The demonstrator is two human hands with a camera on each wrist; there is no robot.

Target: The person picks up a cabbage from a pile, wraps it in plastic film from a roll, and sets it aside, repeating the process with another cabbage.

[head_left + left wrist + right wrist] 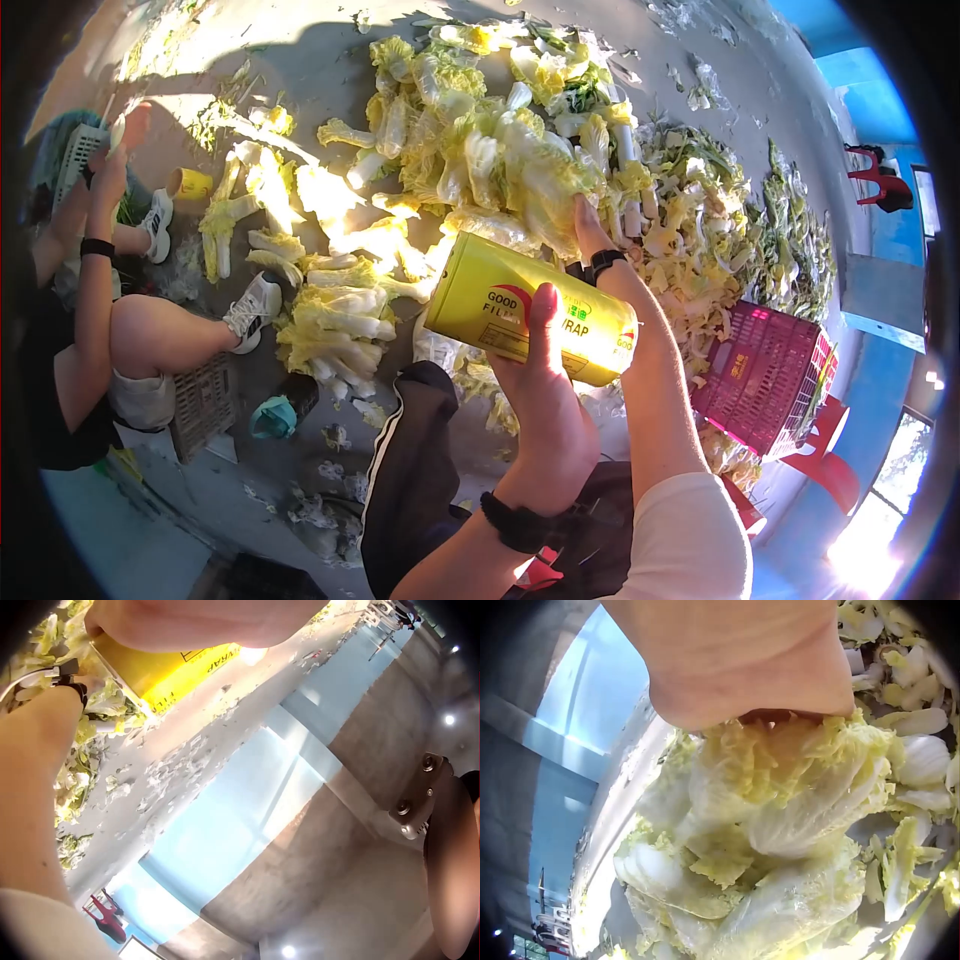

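A yellow printed roll of wrap [530, 310] [169, 675] is held by my left hand [548, 410] [202, 622], its thumb lying along the printed side. Beyond the roll, my right hand [590, 230] [757, 660] grips the leafy yellow end of a napa cabbage [545, 190] [802, 802]; its fingertips are hidden among the leaves. More cabbages, some with a shiny film-like surface [795, 907], lie under and beside that one. The roll is close to my right forearm.
Loose leaves [700, 220] pile to the right, near a magenta crate [762, 380]. Trimmed cabbages [335, 325] lie at left centre. Another person [75, 350] sits at the far left by a grey crate [203, 405]; a second yellow roll [188, 184] lies near their shoe.
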